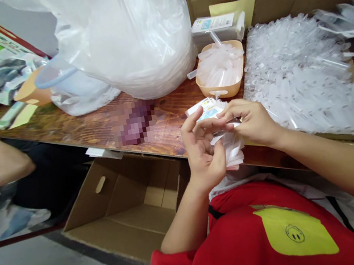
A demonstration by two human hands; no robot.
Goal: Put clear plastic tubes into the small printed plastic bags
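My left hand [203, 150] is raised over the table's front edge, palm up, with its curved fingers apart and the thumb away from them. Its middle fingertips meet the fingertips of my right hand [252, 120], which are pinched together. Whatever lies in that pinch is too small and hidden to make out. Just behind and beneath both hands lies a pile of white printed cards [207, 105], partly covered by the fingers. More whitish, film-like pieces [234, 152] hang out below my hands at the table edge.
An orange basket [221, 92] of translucent tubes stands behind my hands. Many clear tubes [304, 79] fill a cardboard tray at right. A big plastic bag [134, 40] sits at back. Below is an open cardboard box [123, 200]. Another person's arm [0, 150] is at left.
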